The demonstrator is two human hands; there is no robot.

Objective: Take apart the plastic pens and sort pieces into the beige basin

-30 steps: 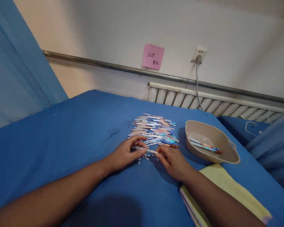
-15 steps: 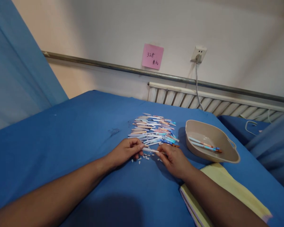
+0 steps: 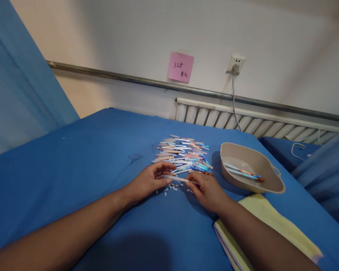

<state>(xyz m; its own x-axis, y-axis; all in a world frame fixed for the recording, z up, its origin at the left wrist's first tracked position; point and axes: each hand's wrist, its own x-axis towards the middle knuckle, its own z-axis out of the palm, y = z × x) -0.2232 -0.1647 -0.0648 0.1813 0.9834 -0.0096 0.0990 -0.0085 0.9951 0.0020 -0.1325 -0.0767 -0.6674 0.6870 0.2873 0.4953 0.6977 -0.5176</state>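
Observation:
My right hand (image 3: 207,191) pinches a slim white pen (image 3: 177,178) between thumb and fingertips, and its left end reaches into the gap of my other hand. The fingers and thumb of my left hand (image 3: 151,177) are parted around that end; whether the thumb brushes it I cannot tell. Just beyond both hands lies a pile of pens and thin white sticks (image 3: 180,152), pale at the left and blue, pink and orange at the right. Beneath the held pen, several small white pieces (image 3: 171,188) are scattered on the blue cloth.
A beige basin (image 3: 244,156) with a few pens (image 3: 244,173) in it stands at the right. In front of it a folded yellow cloth (image 3: 271,222) lies partly under my right forearm. Behind the blue-covered surface (image 3: 107,150) are a radiator (image 3: 209,113) and a metal rail (image 3: 135,80).
The fingers of my left hand have spread from their pinch on the pen, showing more of its left end. My right hand keeps its grip in nearly the same place.

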